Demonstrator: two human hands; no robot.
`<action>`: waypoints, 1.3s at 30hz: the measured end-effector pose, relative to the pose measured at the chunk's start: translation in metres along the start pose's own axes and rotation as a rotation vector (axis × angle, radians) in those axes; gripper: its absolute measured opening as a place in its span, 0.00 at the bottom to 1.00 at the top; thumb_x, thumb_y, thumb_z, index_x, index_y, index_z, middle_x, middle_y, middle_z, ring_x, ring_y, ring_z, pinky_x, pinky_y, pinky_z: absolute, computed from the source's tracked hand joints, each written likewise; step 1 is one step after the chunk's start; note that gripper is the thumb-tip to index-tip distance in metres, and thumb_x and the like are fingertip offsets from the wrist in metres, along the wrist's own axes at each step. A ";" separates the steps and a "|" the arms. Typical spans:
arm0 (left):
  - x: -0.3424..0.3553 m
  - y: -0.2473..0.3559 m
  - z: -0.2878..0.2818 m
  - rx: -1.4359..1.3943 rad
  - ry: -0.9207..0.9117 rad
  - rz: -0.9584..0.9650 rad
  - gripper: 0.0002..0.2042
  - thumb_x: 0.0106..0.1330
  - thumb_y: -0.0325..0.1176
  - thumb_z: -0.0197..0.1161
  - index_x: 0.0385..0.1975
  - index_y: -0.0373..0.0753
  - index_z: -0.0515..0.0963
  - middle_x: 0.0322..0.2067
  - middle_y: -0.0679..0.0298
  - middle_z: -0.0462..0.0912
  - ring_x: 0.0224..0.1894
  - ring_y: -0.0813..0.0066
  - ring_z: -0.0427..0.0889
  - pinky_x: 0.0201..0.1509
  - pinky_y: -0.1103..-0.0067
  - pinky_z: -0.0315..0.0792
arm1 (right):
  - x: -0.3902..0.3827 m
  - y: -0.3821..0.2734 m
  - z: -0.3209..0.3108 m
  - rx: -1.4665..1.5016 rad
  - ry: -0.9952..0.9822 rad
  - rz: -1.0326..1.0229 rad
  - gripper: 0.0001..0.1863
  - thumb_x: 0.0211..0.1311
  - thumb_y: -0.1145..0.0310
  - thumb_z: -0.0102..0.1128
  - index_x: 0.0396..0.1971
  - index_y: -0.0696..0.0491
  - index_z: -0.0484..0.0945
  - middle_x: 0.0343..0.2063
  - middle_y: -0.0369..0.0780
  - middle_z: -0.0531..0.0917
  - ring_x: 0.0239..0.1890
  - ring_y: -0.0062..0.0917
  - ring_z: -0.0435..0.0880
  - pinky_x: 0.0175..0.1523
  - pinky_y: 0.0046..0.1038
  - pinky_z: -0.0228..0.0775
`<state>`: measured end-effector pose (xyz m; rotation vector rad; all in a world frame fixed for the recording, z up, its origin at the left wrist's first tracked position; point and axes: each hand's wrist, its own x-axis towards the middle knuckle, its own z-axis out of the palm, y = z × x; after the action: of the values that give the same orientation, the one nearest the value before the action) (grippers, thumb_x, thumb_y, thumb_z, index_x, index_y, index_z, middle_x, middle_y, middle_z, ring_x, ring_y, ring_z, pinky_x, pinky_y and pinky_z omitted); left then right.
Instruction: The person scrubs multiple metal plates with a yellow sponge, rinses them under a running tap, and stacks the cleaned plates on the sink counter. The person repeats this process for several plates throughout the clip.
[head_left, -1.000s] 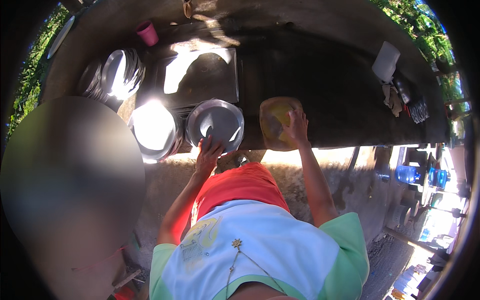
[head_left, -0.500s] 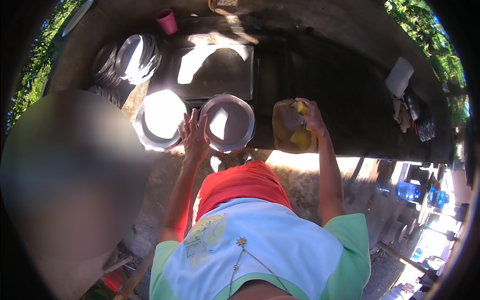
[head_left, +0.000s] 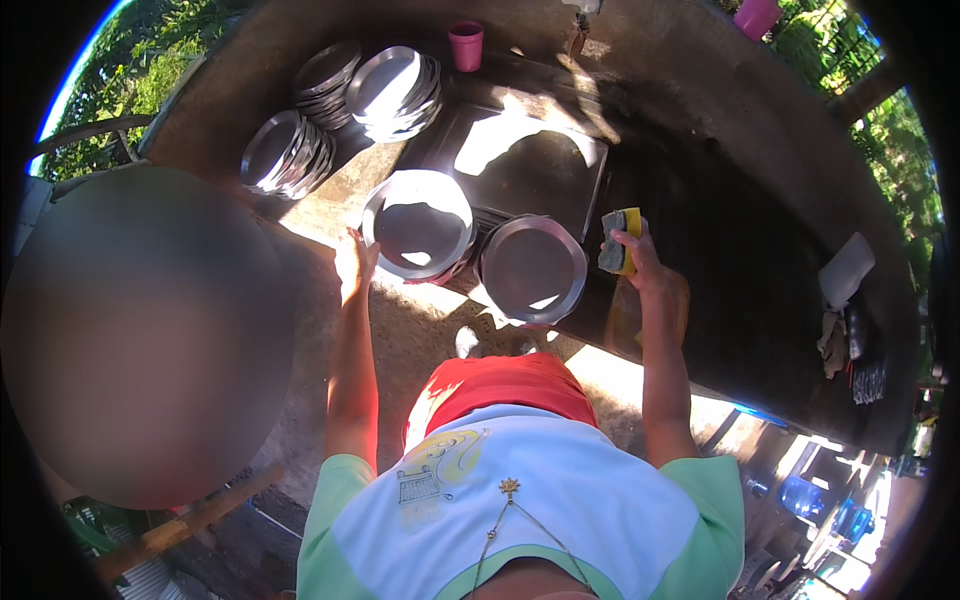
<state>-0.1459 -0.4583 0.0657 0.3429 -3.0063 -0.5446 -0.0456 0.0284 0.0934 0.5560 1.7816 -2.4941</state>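
My right hand grips a yellow sponge with a grey-green face, above a translucent yellowish plastic container, which my forearm partly covers. My left hand is at the left rim of a stack of round metal plates, fingers slightly apart. A second stack of metal plates stands between my hands, to the right of the first. Both stacks sit near the front edge of a dark concrete counter, in front of a large rectangular metal tray.
More plate stacks and a pink cup stand at the back left. A white plastic object, a cloth and utensils lie at the right. A large blurred shape hides the left foreground. Blue water jugs are at lower right.
My view has turned, shifting the counter. My right hand has lifted the sponge out of the container; my left hand has moved from the right stack to the left stack's outer edge.
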 end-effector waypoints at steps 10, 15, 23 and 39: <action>-0.026 -0.014 -0.033 -1.350 -0.425 -0.299 0.22 0.52 0.27 0.58 0.47 0.34 0.61 0.38 0.53 0.74 0.37 0.65 0.79 0.29 0.68 0.80 | 0.018 0.024 0.290 -0.883 -0.169 -0.821 0.17 0.53 0.63 0.53 0.42 0.54 0.72 0.40 0.43 0.74 0.42 0.33 0.75 0.43 0.39 0.68; -0.061 -0.013 -0.044 -1.705 -0.496 -0.194 0.25 0.51 0.23 0.57 0.51 0.38 0.61 0.40 0.59 0.74 0.38 0.66 0.78 0.41 0.62 0.77 | 0.019 0.061 0.317 -1.678 -0.288 -0.745 0.11 0.52 0.65 0.49 0.31 0.52 0.78 0.45 0.39 0.75 0.47 0.35 0.68 0.47 0.41 0.60; -0.034 0.005 -0.063 -1.753 -0.451 -0.037 0.17 0.52 0.21 0.53 0.44 0.30 0.67 0.33 0.60 0.76 0.31 0.69 0.78 0.37 0.72 0.76 | 0.035 0.049 0.334 -1.258 -0.662 -0.922 0.12 0.46 0.78 0.51 0.34 0.55 0.73 0.49 0.41 0.68 0.47 0.38 0.69 0.52 0.37 0.64; -0.004 0.052 -0.118 -0.831 -0.732 0.248 0.40 0.45 0.25 0.59 0.61 0.35 0.46 0.38 0.54 0.75 0.35 0.69 0.76 0.40 0.76 0.72 | 0.060 -0.039 0.342 -1.092 -0.437 -1.487 0.19 0.47 0.72 0.54 0.43 0.52 0.74 0.35 0.36 0.78 0.42 0.30 0.70 0.48 0.31 0.62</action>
<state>-0.1402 -0.4493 0.1940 -0.3581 -2.9247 -2.1344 -0.2027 -0.2623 0.2074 -1.6548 3.2556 -0.9585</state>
